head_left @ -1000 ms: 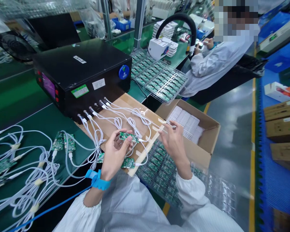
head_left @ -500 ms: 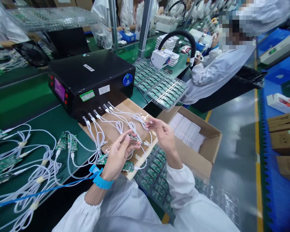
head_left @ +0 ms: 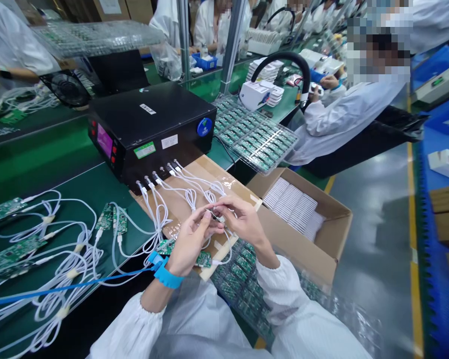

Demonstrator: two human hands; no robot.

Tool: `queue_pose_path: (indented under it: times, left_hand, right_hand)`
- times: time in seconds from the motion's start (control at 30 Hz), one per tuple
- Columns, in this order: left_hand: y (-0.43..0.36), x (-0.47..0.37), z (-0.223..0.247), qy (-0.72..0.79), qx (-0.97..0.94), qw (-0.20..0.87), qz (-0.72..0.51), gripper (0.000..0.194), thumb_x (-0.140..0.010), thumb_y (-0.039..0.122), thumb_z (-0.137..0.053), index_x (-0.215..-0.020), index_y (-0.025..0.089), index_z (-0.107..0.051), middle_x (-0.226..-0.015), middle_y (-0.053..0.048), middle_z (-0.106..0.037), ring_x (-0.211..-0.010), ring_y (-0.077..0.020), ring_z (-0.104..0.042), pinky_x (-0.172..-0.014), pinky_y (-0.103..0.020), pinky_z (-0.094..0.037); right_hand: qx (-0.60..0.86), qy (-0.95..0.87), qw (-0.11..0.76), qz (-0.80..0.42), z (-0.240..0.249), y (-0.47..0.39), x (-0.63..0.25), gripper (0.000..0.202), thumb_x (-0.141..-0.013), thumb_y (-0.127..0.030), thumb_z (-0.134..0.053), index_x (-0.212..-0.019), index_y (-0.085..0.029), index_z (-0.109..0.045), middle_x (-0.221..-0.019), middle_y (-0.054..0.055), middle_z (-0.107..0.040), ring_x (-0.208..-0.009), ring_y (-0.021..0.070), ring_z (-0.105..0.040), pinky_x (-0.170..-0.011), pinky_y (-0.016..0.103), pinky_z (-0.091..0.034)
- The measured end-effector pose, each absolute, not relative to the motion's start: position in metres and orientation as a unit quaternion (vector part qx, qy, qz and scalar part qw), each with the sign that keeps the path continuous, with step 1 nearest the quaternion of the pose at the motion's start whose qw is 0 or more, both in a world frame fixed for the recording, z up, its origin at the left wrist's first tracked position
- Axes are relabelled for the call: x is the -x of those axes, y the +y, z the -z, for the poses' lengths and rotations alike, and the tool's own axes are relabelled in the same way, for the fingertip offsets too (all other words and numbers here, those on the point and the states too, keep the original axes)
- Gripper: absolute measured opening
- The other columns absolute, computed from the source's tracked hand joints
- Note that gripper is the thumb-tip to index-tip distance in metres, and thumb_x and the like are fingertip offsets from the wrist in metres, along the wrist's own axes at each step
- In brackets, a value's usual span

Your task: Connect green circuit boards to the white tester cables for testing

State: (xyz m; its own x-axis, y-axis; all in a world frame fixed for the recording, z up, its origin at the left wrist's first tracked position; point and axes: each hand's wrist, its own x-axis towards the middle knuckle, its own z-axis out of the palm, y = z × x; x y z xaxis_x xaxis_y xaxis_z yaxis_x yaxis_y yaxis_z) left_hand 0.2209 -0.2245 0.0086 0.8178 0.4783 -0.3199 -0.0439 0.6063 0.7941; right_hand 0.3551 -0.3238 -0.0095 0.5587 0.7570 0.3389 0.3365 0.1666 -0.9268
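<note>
My left hand (head_left: 193, 237), with a blue wrist strap (head_left: 168, 275) below it, pinches a small circuit board (head_left: 217, 216) seen nearly edge-on. My right hand (head_left: 243, 222) has come up against the board's other side, fingers pressed together at it; whether they hold the board or a cable end is too small to tell. Both hands are over the front edge of a cardboard sheet (head_left: 198, 174). Beneath them, another green board (head_left: 203, 259) has a white cable plugged into its right end. White cables (head_left: 190, 197) run from the black box to the area behind my hands.
The black box (head_left: 153, 114) with a lit screen stands behind the cardboard. Cabled boards (head_left: 13, 254) and cable bundles lie at left. Board trays (head_left: 254, 134) lie behind right; an open carton (head_left: 333, 232) of white pieces is at right. A person (head_left: 351, 104) sits beyond.
My right hand has moved left and down to meet the board in my left hand. The whole view has shifted slightly, moving the surroundings rightward.
</note>
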Motion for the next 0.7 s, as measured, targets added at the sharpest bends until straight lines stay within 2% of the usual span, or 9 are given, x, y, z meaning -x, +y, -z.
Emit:
queue_pose_path:
  times: [0.23,0.53,0.7]
  left_hand:
    - [-0.2232,-0.2203,-0.0064,0.256,-0.426,0.855,-0.148,0.056,-0.081,0.05,-0.087,-0.122,0.015,-0.073,-0.118,-0.011,-0.073,-0.087,-0.0155,-0.074,-0.079,-0.024,-0.065]
    - [-0.2218,-0.2191,-0.0105,0.243,-0.436,0.856,-0.132,0.047,-0.085,0.047,-0.084,-0.12,0.016,-0.075,-0.117,-0.009,-0.072,-0.087,-0.0139,-0.073,-0.081,-0.025,-0.065]
    - [-0.2209,-0.2194,-0.0137,0.251,-0.424,0.862,-0.119,0.05,-0.079,0.047,-0.089,-0.114,0.015,-0.075,-0.104,-0.007,-0.072,-0.084,-0.0143,-0.073,-0.081,-0.027,-0.064]
  right_hand:
    - [0.635,-0.47,0.594,-0.153,0.0039,-0.3248,-0.3559,0.015,-0.103,-0.027,-0.063,-0.105,-0.022,-0.077,-0.096,0.004,-0.077,-0.083,0.015,-0.072,-0.08,0.03,-0.061]
    - [0.625,-0.473,0.604,-0.142,0.0049,-0.3268,-0.3579,0.017,-0.103,-0.032,-0.062,-0.102,-0.022,-0.076,-0.094,0.005,-0.076,-0.079,0.0147,-0.071,-0.076,0.03,-0.061]
    - [0.621,-0.503,0.593,-0.102,0.0024,-0.3276,-0.3586,0.017,-0.104,-0.027,-0.06,-0.102,-0.023,-0.076,-0.095,0.005,-0.076,-0.081,0.0149,-0.072,-0.076,0.03,-0.061]
